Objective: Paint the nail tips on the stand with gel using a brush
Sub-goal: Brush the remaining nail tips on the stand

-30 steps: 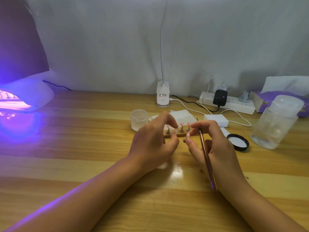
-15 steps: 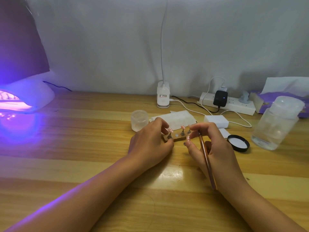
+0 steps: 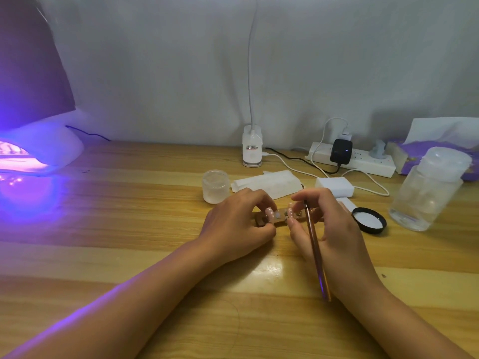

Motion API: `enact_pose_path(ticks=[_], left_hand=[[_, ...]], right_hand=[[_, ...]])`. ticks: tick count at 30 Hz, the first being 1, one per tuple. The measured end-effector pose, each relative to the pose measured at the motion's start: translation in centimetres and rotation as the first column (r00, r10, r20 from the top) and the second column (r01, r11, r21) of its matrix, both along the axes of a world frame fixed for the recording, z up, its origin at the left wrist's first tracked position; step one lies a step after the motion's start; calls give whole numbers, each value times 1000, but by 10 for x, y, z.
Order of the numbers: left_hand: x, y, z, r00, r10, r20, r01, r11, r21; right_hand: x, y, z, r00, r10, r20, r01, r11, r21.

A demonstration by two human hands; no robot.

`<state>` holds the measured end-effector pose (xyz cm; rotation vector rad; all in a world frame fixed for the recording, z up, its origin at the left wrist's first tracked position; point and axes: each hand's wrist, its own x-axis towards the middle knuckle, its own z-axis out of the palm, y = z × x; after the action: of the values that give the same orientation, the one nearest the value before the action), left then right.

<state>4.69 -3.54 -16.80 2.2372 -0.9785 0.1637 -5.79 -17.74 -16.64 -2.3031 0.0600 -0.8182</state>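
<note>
A small brown wooden stand [image 3: 279, 216] lies on the table between my hands, its nail tips mostly hidden by my fingers. My left hand [image 3: 237, 226] curls over the stand's left end and grips it between fingertips and thumb. My right hand [image 3: 334, 229] holds a slim copper-coloured brush [image 3: 315, 251], whose tip points up at the stand's right end while its handle runs back toward me. That hand's fingertips also touch the stand. An open frosted gel jar [image 3: 215, 186] stands just behind my left hand, and its black lid [image 3: 369, 220] lies right of my right hand.
A lit UV nail lamp [image 3: 39, 151] glows purple at far left. A desk lamp base [image 3: 252, 151], power strip [image 3: 363, 159] with cables, white pads [image 3: 272, 182] and a white box [image 3: 334, 189] sit behind. At right stands a clear plastic bottle [image 3: 427, 190].
My left hand came down from above the stand and closed on its left end. The stand and both hands shifted slightly toward me. The brush stays in my right hand.
</note>
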Motion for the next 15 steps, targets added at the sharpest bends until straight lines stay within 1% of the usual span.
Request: enact_pose_path(ticks=[3, 6, 15], left_hand=[[-2, -1, 0, 997, -66, 41, 66, 998, -6], [-5, -1, 0, 992, -102, 67, 103, 995, -2], [-7, 0, 1, 989, -109, 101, 110, 994, -4]], right_hand=[[-1, 2, 0, 1000, -18, 20, 19, 998, -56], [-2, 2, 0, 999, -40, 27, 42, 997, -64], [-1, 2, -1, 996, -85, -4, 84, 993, -85]])
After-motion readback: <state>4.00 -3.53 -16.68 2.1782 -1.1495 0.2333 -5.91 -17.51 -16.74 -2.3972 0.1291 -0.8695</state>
